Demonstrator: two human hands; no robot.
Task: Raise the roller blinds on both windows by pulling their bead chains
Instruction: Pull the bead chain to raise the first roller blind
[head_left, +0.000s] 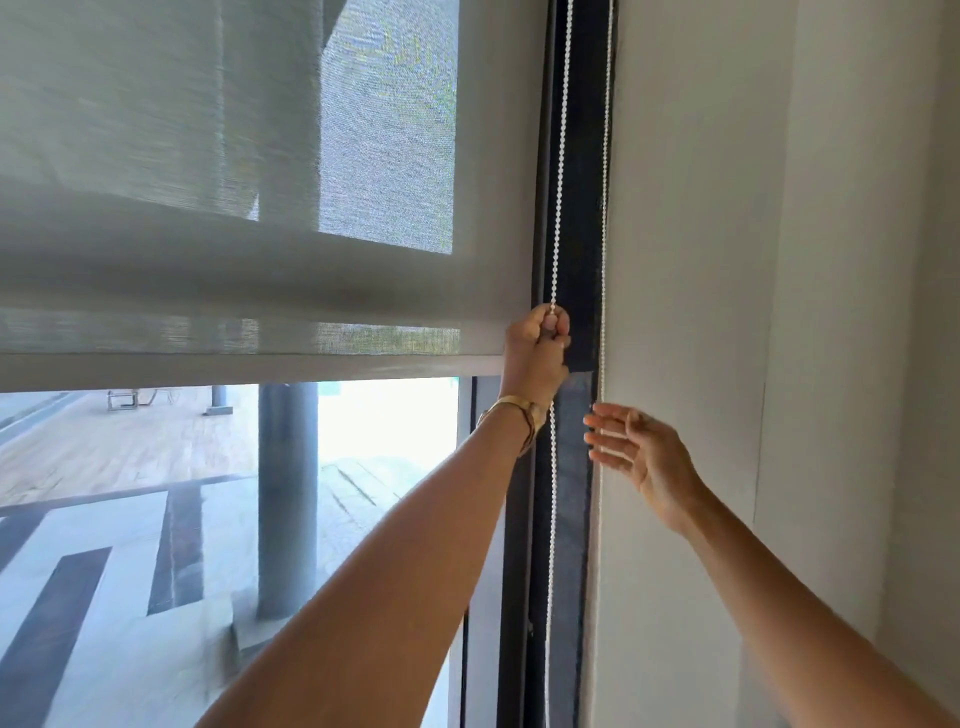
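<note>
At the right edge of the window, against the dark frame (576, 208), I have my left hand (535, 353) clenched around the near strand of the bead chain (560, 156), fist level with the bottom rail (234, 364) of the roller blind (208, 208). The chain runs taut upward from the fist and hangs on below the wrist, past a gold bracelet (514, 408). My right hand (639, 452) is released, fingers spread, holding nothing; its fingertips sit just beside the far strand (604, 260), which drops along the corner where the frame meets the white wall (727, 312). Whether they touch that strand I cannot tell.

I judge this to be mid-raise on this window: the blind's lower edge stands partway up the glass, with the paved terrace (130, 467) showing beneath. The next move, as I read it, calls for a steady downward draw with the left fist, then a fresh grip higher on the same strand, the right hand ready to take over hand-over-hand. No second window is in view.
</note>
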